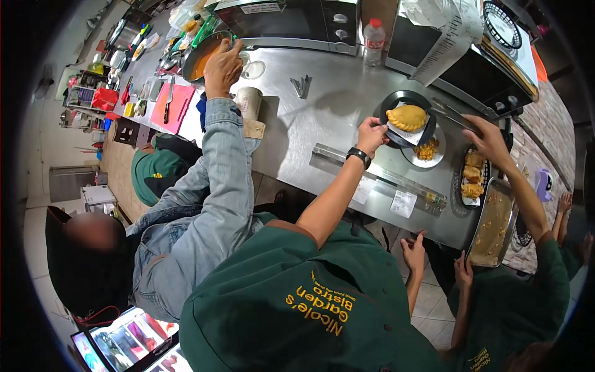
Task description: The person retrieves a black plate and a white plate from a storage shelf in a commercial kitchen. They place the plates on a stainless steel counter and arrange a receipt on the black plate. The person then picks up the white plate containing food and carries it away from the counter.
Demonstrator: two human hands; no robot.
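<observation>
My left hand (372, 137), with a black watch at the wrist, grips the rim of a black plate (388, 104). A golden crimped turnover pastry (406, 118) lies on white paper on it. Partly under this plate is a white plate (439, 156) with chopped orange-yellow food. My right hand (413, 251) is low in front of me, beyond the counter's front edge, fingers apart and holding nothing. A co-worker's hand (485, 137) holds metal tongs (448, 111) beside the black plate. The co-worker's other hand (463, 272) is at a metal tray (492, 228) with crumbs.
A black basket (487, 186) of fried pieces stands right on the steel counter (297, 135). Microwave ovens (288, 28) and a plastic bottle (373, 43) line the back. At left, a denim-sleeved person holds a pan (189, 60) of orange sauce; a knife (168, 100) lies on a pink board (181, 109).
</observation>
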